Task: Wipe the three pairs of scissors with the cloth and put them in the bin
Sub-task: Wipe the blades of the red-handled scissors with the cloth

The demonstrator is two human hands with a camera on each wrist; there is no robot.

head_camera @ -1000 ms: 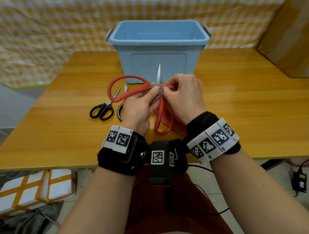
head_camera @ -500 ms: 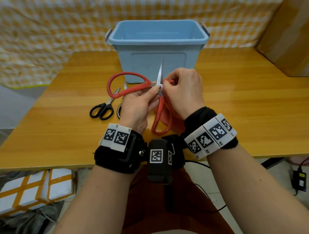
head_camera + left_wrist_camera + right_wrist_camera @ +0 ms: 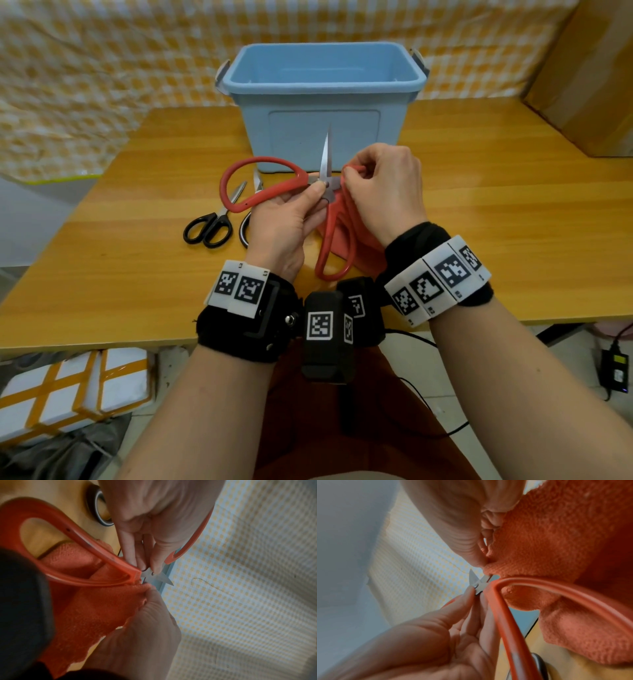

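Note:
Red-handled scissors (image 3: pixel 265 186) (image 3: pixel 82 566) (image 3: pixel 510 615) are held open above the table, one blade pointing up in front of the blue bin (image 3: pixel 322 99). My left hand (image 3: pixel 291 219) pinches them at the pivot. My right hand (image 3: pixel 380 192) grips an orange cloth (image 3: pixel 342 233) (image 3: pixel 96 608) (image 3: pixel 556 540) wrapped over the other blade. Black-handled scissors (image 3: pixel 212 224) lie on the table to the left. A third pair (image 3: pixel 247 222), with a dark handle loop, lies beside them, mostly hidden behind my left hand.
The wooden table (image 3: pixel 496 222) carries the bin at its far middle. A cardboard box (image 3: pixel 589 75) stands at the far right. A yellow checked sheet (image 3: pixel 85 85) hangs behind. White boxes (image 3: pixel 68 390) sit on the floor under the table's left.
Both hands and the red scissors have shifted slightly up and away from me. The right hand with the cloth has slid a little along the blade.

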